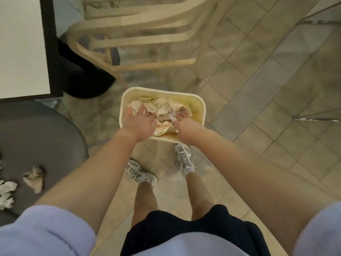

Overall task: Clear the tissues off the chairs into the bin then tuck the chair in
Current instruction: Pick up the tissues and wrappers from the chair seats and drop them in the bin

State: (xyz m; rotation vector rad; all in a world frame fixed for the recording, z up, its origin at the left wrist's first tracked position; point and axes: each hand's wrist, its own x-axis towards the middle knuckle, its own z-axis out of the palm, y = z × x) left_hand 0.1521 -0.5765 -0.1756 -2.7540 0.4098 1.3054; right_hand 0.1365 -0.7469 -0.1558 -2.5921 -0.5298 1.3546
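Head view, risk: bin (200, 108) sits on floor centre, piled w/ crumpled tissues (162, 108) near rim height; left hands (140, 117) flat, fingers spread, pressing on the pile, right hands (182, 117) curled, seems to pinch a white scrap, so a hard push or quick lift could tip paper out over the rim. Task item: more tissues (34, 177) lie on grey chair (46, 137) at left, white/beige, wadded, light, blurred; some may get missed. Cream chair (129, 34) far, beside desk (22, 43), not tucked in.
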